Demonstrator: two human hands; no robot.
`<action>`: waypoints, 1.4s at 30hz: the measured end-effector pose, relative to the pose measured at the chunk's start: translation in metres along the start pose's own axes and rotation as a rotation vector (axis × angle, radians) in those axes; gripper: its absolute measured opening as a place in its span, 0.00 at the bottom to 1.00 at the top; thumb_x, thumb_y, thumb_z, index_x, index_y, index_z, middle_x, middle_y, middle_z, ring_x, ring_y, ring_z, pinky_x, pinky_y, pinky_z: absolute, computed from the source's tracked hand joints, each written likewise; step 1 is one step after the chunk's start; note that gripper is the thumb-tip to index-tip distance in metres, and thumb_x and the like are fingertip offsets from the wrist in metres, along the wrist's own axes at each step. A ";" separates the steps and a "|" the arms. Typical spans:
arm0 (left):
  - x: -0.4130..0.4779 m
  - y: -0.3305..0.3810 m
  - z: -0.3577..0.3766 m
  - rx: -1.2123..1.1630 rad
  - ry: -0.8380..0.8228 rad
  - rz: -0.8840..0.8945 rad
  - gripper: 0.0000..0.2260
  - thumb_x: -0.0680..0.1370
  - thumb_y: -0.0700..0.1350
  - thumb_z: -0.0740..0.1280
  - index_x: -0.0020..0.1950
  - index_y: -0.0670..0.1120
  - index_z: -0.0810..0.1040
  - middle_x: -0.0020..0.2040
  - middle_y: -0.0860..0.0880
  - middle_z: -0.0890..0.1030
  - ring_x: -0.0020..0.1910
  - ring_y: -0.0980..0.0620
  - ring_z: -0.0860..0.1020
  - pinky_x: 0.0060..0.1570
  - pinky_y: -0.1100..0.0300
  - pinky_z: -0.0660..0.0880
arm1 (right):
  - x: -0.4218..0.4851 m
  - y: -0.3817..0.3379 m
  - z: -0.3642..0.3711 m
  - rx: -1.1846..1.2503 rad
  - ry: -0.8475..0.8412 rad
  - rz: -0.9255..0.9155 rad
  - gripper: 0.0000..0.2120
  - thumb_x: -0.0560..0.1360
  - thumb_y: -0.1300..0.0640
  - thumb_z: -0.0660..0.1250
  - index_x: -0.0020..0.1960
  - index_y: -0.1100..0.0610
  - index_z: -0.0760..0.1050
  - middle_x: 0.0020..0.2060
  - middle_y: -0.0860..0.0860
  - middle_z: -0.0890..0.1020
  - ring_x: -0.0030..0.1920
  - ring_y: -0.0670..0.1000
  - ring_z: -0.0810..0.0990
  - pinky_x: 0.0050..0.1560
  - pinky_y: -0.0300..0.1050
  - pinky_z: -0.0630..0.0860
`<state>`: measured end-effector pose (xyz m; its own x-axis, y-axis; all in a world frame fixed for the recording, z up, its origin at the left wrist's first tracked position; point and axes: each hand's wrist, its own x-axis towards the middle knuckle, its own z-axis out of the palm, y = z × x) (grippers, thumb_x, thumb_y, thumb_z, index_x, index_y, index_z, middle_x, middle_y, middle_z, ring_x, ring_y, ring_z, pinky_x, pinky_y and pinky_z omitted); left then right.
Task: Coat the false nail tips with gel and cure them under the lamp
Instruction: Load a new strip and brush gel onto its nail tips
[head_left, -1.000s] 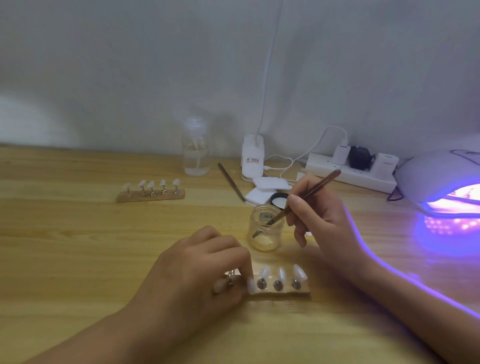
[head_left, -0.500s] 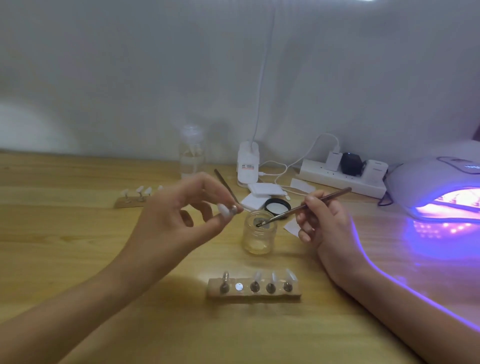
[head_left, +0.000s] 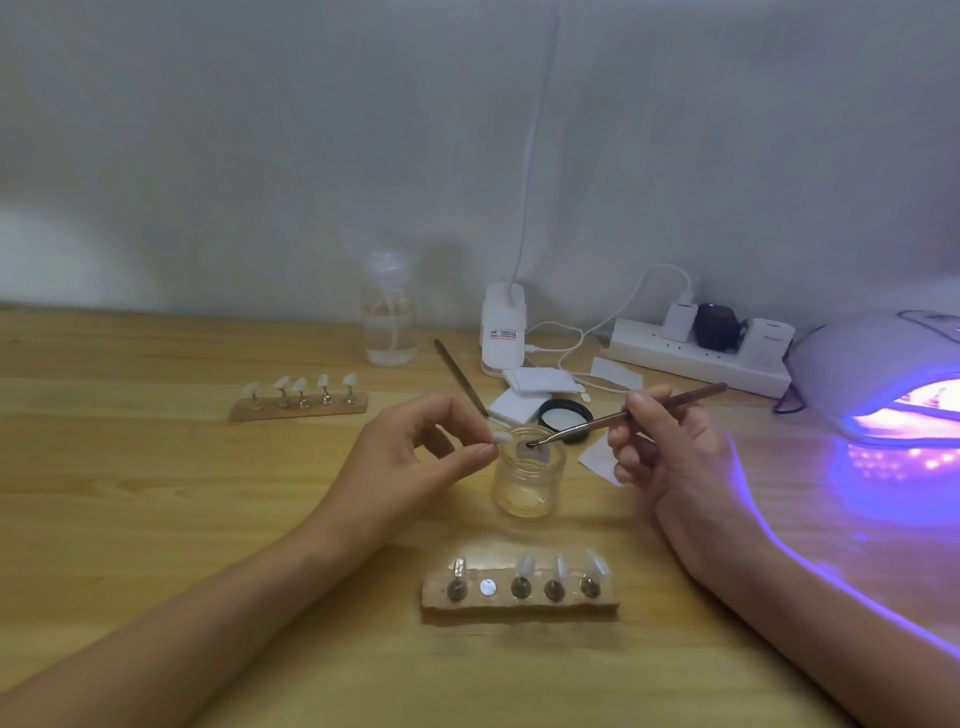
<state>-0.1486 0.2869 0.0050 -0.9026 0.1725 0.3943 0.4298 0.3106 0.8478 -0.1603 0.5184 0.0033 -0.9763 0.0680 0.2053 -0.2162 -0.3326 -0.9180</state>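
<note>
My left hand (head_left: 415, 457) pinches one false nail tip (head_left: 502, 438) on its small stand, held just left of the open glass gel jar (head_left: 529, 480). My right hand (head_left: 660, 447) grips a brown brush (head_left: 623, 414) like a pen, its tip over the jar's mouth, close to the held nail. In front of the jar lies a wooden holder (head_left: 519, 603) with three nail tips standing, one bare stand and one empty socket. A second wooden holder (head_left: 300, 404) with several nail tips sits at the back left. The curing lamp (head_left: 893, 374) glows purple at the right.
A clear pump bottle (head_left: 390, 312), a white clip lamp base (head_left: 503, 327), white pads (head_left: 535, 384), the jar's black lid (head_left: 565, 413), a spare tool (head_left: 460, 376) and a power strip (head_left: 696, 358) with plugs and cables line the back of the wooden table (head_left: 156, 493).
My left hand lifted one nail tip off the near holder and carried it up beside the jar. The brush tip came out of the jar to its mouth.
</note>
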 end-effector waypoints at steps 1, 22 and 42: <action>0.000 -0.001 0.001 0.013 -0.008 0.004 0.07 0.73 0.43 0.75 0.40 0.54 0.81 0.41 0.58 0.82 0.38 0.61 0.77 0.38 0.73 0.71 | 0.000 0.000 0.000 0.002 0.007 0.000 0.06 0.71 0.54 0.69 0.45 0.54 0.73 0.29 0.52 0.79 0.25 0.45 0.74 0.26 0.37 0.73; -0.001 -0.003 0.004 0.007 -0.009 0.044 0.05 0.73 0.41 0.75 0.40 0.48 0.81 0.41 0.57 0.81 0.37 0.60 0.74 0.36 0.72 0.68 | 0.002 0.000 0.008 -0.049 -0.169 -0.062 0.10 0.79 0.57 0.65 0.39 0.51 0.76 0.32 0.53 0.80 0.30 0.48 0.78 0.30 0.40 0.77; -0.002 -0.005 0.004 0.052 0.003 0.092 0.06 0.73 0.41 0.75 0.40 0.49 0.80 0.40 0.61 0.80 0.35 0.61 0.72 0.35 0.73 0.67 | 0.001 0.001 0.007 -0.080 -0.115 -0.083 0.14 0.81 0.60 0.62 0.38 0.51 0.75 0.31 0.53 0.79 0.29 0.47 0.77 0.30 0.39 0.76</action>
<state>-0.1492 0.2883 -0.0017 -0.8595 0.2001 0.4704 0.5112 0.3419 0.7886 -0.1613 0.5117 0.0053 -0.9489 -0.0172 0.3150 -0.3005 -0.2541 -0.9193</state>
